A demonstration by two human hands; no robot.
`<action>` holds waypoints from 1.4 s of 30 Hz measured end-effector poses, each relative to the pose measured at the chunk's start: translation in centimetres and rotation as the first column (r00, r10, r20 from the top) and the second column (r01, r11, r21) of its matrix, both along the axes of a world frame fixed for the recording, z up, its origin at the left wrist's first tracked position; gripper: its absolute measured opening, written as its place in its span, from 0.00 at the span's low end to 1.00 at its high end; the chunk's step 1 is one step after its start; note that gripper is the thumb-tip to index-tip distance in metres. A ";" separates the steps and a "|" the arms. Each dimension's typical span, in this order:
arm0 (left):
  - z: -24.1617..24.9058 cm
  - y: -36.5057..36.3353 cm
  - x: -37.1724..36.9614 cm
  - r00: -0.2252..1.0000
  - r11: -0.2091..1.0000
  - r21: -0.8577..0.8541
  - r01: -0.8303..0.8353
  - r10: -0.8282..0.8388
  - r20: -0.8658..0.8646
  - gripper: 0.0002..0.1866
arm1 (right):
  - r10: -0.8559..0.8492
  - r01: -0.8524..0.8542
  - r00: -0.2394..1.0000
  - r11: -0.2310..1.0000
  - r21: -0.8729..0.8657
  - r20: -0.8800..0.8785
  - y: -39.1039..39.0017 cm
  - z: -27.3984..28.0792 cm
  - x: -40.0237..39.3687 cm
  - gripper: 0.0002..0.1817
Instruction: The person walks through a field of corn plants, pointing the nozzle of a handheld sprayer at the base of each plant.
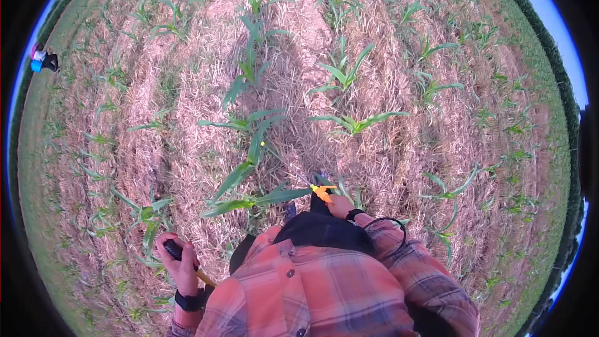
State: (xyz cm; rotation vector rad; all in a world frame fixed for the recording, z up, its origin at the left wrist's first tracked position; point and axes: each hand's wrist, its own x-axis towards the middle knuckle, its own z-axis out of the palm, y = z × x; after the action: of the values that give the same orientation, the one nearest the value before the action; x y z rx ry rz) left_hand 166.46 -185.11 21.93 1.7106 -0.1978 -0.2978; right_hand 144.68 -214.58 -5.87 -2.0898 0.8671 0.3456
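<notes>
Near the bottom left, my left hand (180, 261) is wrapped round a black handle (173, 249), from which a yellow rod (205, 278) runs toward my body. My right hand (340, 206), in front of my chest, is closed on an orange spray handle (322, 193). A thin wand (290, 167) runs from that handle up and left to a small yellow nozzle (262, 144). The nozzle is just beside the leaves of a green plant (254, 150). A thin black hose (402, 237) loops near my right wrist.
Rows of young green plants (354, 126) stand in straw-covered soil (299, 112). My shoes are partly visible below the wand. Far off at the left edge is another person (42, 59) with something blue. A dark tree line (555, 56) borders the field.
</notes>
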 end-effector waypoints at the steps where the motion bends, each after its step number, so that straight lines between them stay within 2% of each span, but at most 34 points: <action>1: -0.8 -1.5 0.4 1.000 0.999 0.042 -0.015 0.015 0.000 0.13 | 0.051 -0.051 0.999 0.999 0.005 -0.001 -0.7 0.1 0.4 0.13; 2: -3.7 -2.9 1.7 1.000 0.992 0.123 -0.022 0.023 -0.007 0.12 | 0.069 -0.071 0.996 0.997 -0.036 -0.047 -1.6 0.1 0.7 0.13; 3: -5.8 -5.0 2.6 0.992 0.985 0.160 -0.068 0.084 -0.093 0.09 | 0.066 -0.067 0.997 0.997 -0.031 -0.044 -2.5 0.5 0.6 0.13; 4: -12.4 -4.6 4.9 0.971 0.952 0.304 -0.032 -0.043 0.237 0.08 | 0.044 -0.045 0.998 0.999 -0.008 -0.038 -3.7 0.8 0.7 0.14; 5: -11.3 -8.0 4.4 0.981 0.954 0.301 0.004 -0.062 0.186 0.07 | 0.020 -0.020 0.999 1.000 0.009 -0.027 -5.0 0.8 1.1 0.14; 6: -9.7 -11.1 4.0 0.938 0.945 0.328 -0.005 -0.109 0.328 0.07 | -0.015 0.013 0.999 0.999 -0.036 -0.048 -6.1 -2.5 0.5 0.14; 7: -10.2 -12.0 4.1 0.939 0.943 0.331 -0.003 -0.112 0.325 0.07 | -0.016 0.014 0.999 0.999 -0.032 -0.051 -7.2 -2.2 0.0 0.14; 10: -12.3 -15.3 5.6 0.968 0.915 0.402 0.010 -0.110 0.226 0.06 | -0.253 0.242 0.964 0.962 -0.128 -0.077 -10.5 -2.3 -0.6 0.14; 11: -13.4 -16.5 5.8 0.967 0.916 0.402 0.020 -0.119 0.223 0.06 | -0.262 0.250 0.962 0.959 -0.130 -0.079 -11.7 -2.4 -1.1 0.14; 13: -13.9 -19.4 6.0 0.935 0.899 0.437 0.013 -0.166 0.313 0.07 | -0.299 0.277 0.948 0.944 -0.182 -0.111 -14.2 -2.1 -1.9 0.15; 14: -13.9 -20.1 5.8 0.963 0.870 0.494 0.011 -0.143 0.231 0.07 | -0.401 0.369 0.902 0.909 -0.196 -0.163 -15.1 -2.0 -2.1 0.16; 17: -14.3 -21.6 6.5 0.973 0.881 0.473 0.033 -0.137 0.188 0.08 | -0.503 0.451 0.850 0.849 -0.275 -0.158 -18.1 -2.4 -3.9 0.16; 18: -14.2 -21.8 6.8 0.947 0.900 0.434 0.040 -0.173 0.272 0.08 | -0.472 0.409 0.854 0.870 -0.275 -0.220 -19.3 -3.0 -4.4 0.16; 19: -13.3 -22.2 6.6 0.948 0.900 0.436 0.032 -0.166 0.272 0.08 | -0.465 0.403 0.858 0.873 -0.274 -0.220 -20.1 -3.0 -4.8 0.16; 21: -9.6 -22.3 6.4 0.999 0.967 0.250 0.049 -0.051 0.000 0.08 | -0.559 0.497 0.808 0.817 -0.292 -0.189 -21.4 -2.8 -5.5 0.15; 23: -4.7 -22.1 5.6 0.998 0.986 0.155 0.063 -0.061 -0.017 0.09 | -0.531 0.465 0.825 0.833 -0.301 -0.193 -22.4 -4.8 -6.4 0.15; 25: -1.0 -21.4 4.7 0.994 0.989 0.131 0.068 -0.078 0.072 0.09 | -0.468 0.403 0.859 0.868 -0.291 -0.206 -23.3 -5.0 -5.9 0.15; 26: -1.0 -21.7 5.0 0.995 0.989 0.134 0.064 -0.074 0.073 0.09 | -0.422 0.350 0.873 0.891 -0.289 -0.244 -23.5 -5.2 -5.4 0.15; 28: -0.8 -22.2 5.5 0.999 0.995 0.097 0.024 -0.027 0.030 0.09 | -0.433 0.366 0.871 0.887 -0.282 -0.233 -23.5 -5.3 -3.6 0.15; 29: -2.2 -23.7 5.9 1.000 0.993 0.116 0.007 -0.009 0.013 0.09 | -0.453 0.390 0.864 0.878 -0.278 -0.218 -23.5 -5.3 -2.5 0.15; 30: -4.5 -25.2 6.9 1.000 0.990 0.138 0.010 -0.008 -0.013 0.08 | -0.399 0.344 0.894 0.903 -0.259 -0.203 -23.7 -5.5 -1.3 0.16; 31: -9.3 -25.5 9.2 0.997 0.950 0.308 -0.052 0.033 0.066 0.06 | -0.395 0.340 0.895 0.906 -0.253 -0.208 -23.8 -5.5 0.2 0.16; 32: -12.5 -26.5 10.6 0.995 0.918 0.394 -0.048 0.007 0.104 0.06 | -0.347 0.301 0.915 0.927 -0.222 -0.207 -23.8 -5.4 2.0 0.16; 33: -14.0 -27.8 11.2 0.959 0.889 0.455 -0.041 -0.093 0.268 0.07 | -0.306 0.268 0.932 0.943 -0.198 -0.196 -24.1 -4.7 4.1 0.17; 34: -16.0 -28.3 12.3 0.961 0.901 0.434 -0.023 -0.100 0.259 0.08 | -0.292 0.252 0.936 0.946 -0.205 -0.196 -24.4 -3.4 6.3 0.16; 35: -16.0 -29.1 12.8 0.963 0.901 0.433 -0.021 -0.098 0.251 0.08 | -0.271 0.229 0.940 0.951 -0.207 -0.206 -24.5 -2.4 7.7 0.16; 36: -15.8 -29.6 13.2 0.968 0.871 0.489 -0.043 -0.086 0.238 0.08 | -0.214 0.201 0.972 0.971 -0.130 -0.097 -24.8 -2.9 8.8 0.15; 37: -15.7 -30.2 14.0 0.970 0.837 0.543 -0.065 -0.074 0.230 0.08 | -0.206 0.193 0.974 0.973 -0.129 -0.098 -25.2 -3.4 10.1 0.15; 39: -16.2 -30.9 15.5 0.967 0.834 0.546 -0.080 -0.067 0.244 0.08 | -0.047 0.047 0.999 0.998 -0.053 0.007 -25.5 -4.3 12.0 0.14; 40: -16.5 -31.3 16.3 0.961 0.827 0.555 -0.087 -0.077 0.265 0.08 | 0.036 -0.036 0.999 0.999 -0.018 -0.013 -25.8 -2.5 13.2 0.13; 42: -16.1 -32.5 17.9 0.955 0.820 0.566 -0.087 -0.093 0.282 0.08 | 0.086 -0.086 0.996 0.996 -0.001 0.016 -26.1 -2.3 15.1 0.13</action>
State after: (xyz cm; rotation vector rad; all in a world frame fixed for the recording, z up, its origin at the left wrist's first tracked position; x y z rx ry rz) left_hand 184.39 -217.65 5.87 2.3621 -0.3607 -0.0962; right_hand 159.81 -240.67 -8.17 -2.1321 0.7694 0.3736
